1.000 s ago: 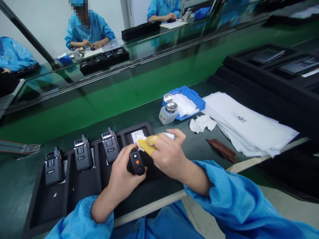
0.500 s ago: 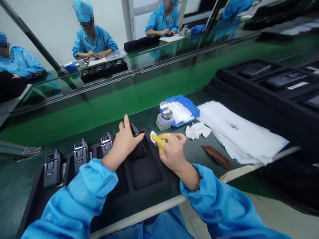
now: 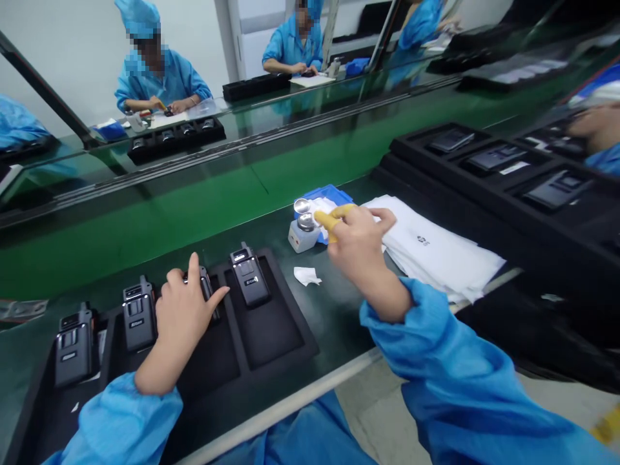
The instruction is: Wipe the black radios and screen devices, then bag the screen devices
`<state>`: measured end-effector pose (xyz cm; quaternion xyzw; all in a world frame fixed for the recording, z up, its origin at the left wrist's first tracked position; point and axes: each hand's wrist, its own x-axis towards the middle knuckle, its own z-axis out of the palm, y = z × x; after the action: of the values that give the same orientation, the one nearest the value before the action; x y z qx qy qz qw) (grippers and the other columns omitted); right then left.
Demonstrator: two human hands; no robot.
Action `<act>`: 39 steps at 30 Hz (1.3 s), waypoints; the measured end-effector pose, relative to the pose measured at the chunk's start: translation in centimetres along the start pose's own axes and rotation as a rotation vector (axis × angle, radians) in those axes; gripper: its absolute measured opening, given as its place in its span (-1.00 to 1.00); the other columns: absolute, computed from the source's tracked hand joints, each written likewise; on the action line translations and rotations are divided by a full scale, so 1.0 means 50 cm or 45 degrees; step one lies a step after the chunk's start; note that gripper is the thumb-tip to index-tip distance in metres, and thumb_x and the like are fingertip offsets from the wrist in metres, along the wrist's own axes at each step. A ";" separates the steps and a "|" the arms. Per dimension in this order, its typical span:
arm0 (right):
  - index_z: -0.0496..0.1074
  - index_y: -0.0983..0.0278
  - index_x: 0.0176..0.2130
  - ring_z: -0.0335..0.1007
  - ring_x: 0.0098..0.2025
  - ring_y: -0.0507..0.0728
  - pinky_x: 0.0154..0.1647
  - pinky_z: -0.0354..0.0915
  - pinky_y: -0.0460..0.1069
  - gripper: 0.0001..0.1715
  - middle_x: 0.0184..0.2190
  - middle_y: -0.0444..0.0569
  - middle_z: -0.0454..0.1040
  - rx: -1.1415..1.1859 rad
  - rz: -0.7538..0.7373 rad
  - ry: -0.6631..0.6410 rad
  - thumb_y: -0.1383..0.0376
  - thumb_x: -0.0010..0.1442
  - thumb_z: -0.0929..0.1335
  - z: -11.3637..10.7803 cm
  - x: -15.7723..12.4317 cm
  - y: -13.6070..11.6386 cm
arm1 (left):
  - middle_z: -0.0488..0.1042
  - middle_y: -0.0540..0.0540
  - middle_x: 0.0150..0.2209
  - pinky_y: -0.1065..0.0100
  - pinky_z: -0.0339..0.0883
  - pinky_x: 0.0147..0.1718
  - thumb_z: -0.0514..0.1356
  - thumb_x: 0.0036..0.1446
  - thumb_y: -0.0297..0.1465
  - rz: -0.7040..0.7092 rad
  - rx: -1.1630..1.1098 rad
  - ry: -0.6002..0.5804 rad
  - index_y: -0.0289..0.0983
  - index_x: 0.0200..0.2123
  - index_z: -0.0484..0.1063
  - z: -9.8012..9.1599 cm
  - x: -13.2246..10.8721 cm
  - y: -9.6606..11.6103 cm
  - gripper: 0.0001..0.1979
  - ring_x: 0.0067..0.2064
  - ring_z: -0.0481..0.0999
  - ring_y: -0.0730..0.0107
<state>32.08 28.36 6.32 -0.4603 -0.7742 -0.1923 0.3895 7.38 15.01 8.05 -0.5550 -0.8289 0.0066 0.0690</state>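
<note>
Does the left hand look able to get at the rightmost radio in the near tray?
Probably yes: the rightmost radio lies uncovered in the tray, and the left hand is just one slot away.

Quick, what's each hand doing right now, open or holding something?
Left hand: open, spread over a radio; contact unclear.
Right hand: by the dispenser bottle; whether it holds anything cannot be told.

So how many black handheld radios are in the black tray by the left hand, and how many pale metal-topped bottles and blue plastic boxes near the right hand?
Black handheld radios: 4 (one partly behind the left hand)
Pale metal-topped bottle: 1
Blue plastic box: 1
Total: 6
</note>
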 end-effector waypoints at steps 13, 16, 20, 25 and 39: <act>0.46 0.24 -0.45 0.18 -0.32 0.10 -0.15 -0.09 0.14 -0.69 -0.42 -0.06 0.37 0.067 -0.085 -0.015 0.53 -0.08 0.23 0.022 0.020 -0.032 | 0.41 -0.28 -0.03 0.14 0.36 -0.10 0.24 -0.11 -0.28 -0.309 -1.084 -0.118 -0.35 0.29 -0.20 0.011 -0.034 -0.073 -0.03 -0.08 0.50 0.10; 0.50 0.18 -0.27 0.25 -0.26 0.10 -0.12 -0.07 0.13 -0.57 -0.33 -0.07 0.42 0.261 -0.144 -0.023 0.53 -0.05 0.23 -0.007 0.010 -0.105 | 0.39 -0.18 -0.04 0.23 0.36 -0.10 0.22 -0.20 -0.42 -0.199 -1.370 -0.033 -0.27 0.20 0.02 0.019 -0.081 -0.081 -0.17 -0.09 0.49 0.22; 0.48 0.07 -0.11 0.27 -0.27 0.06 -0.06 -0.05 0.12 -0.43 -0.33 -0.12 0.44 0.561 -0.347 -0.119 0.55 -0.01 0.23 -0.047 -0.016 -0.212 | 0.38 -0.09 -0.09 0.19 0.34 -0.08 0.15 -0.26 -0.53 -0.073 -1.413 0.015 -0.21 -0.06 0.25 0.015 -0.129 -0.070 -0.44 -0.08 0.45 0.23; 0.49 0.11 -0.12 0.27 -0.29 0.02 -0.05 -0.02 0.09 -0.48 -0.34 -0.14 0.46 0.762 -0.532 -0.174 0.54 0.03 0.23 -0.083 -0.034 -0.279 | 0.38 -0.06 -0.13 0.21 0.34 -0.11 0.20 -0.19 -0.50 0.048 -1.419 0.033 -0.19 -0.09 0.25 0.012 -0.146 -0.064 -0.50 -0.12 0.44 0.26; 0.47 0.19 -0.46 0.30 -0.29 -0.04 0.02 -0.13 0.10 -0.59 -0.51 -0.25 0.43 0.828 -0.802 -0.198 0.50 0.20 0.17 -0.089 -0.036 -0.308 | 0.42 -0.07 -0.14 0.19 0.36 -0.12 0.21 -0.24 -0.57 0.231 -1.362 0.125 -0.20 -0.13 0.29 0.016 -0.143 -0.064 -0.50 -0.10 0.46 0.22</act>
<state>21.20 16.70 8.64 -0.0695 -0.9234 -0.0132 0.3772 7.01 7.22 6.75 -0.5818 -0.6611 -0.4359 -0.1854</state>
